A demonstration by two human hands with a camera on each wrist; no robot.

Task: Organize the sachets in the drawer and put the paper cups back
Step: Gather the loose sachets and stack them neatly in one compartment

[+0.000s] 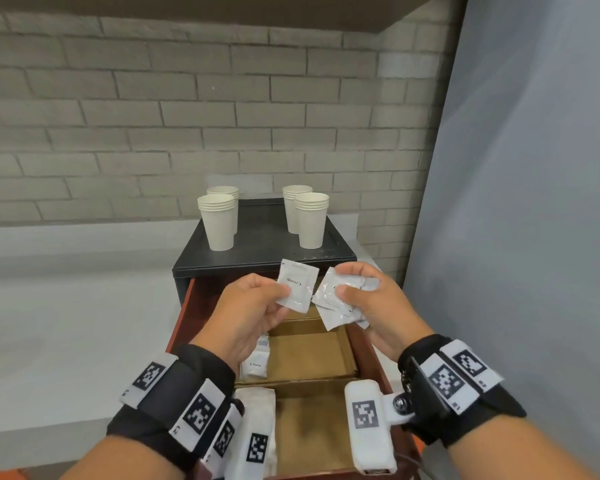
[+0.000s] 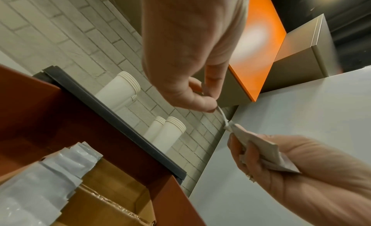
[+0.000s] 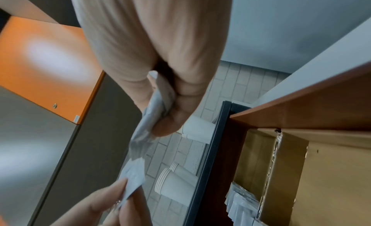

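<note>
Over the open red-brown drawer (image 1: 187,308) my left hand (image 1: 285,293) pinches a single white sachet (image 1: 297,287) by its lower edge. In the left wrist view that sachet (image 2: 222,114) appears edge-on. Beside it, my right hand (image 1: 343,289) grips a small fan of several sachets (image 1: 335,308), which also show in its wrist view (image 3: 158,105). The two lots almost touch. More sachets (image 1: 258,362) stand in the left cardboard compartment; the middle compartment (image 1: 309,355) shows a bare floor. Several stacks of white paper cups (image 1: 217,223) (image 1: 311,220) stand on the black cabinet top (image 1: 264,245).
A grey counter (image 1: 66,323) runs to the left of the cabinet, backed by a grey brick wall (image 1: 187,116). A plain grey panel (image 1: 520,202) stands close on the right. An orange overhead panel (image 2: 259,43) hangs above.
</note>
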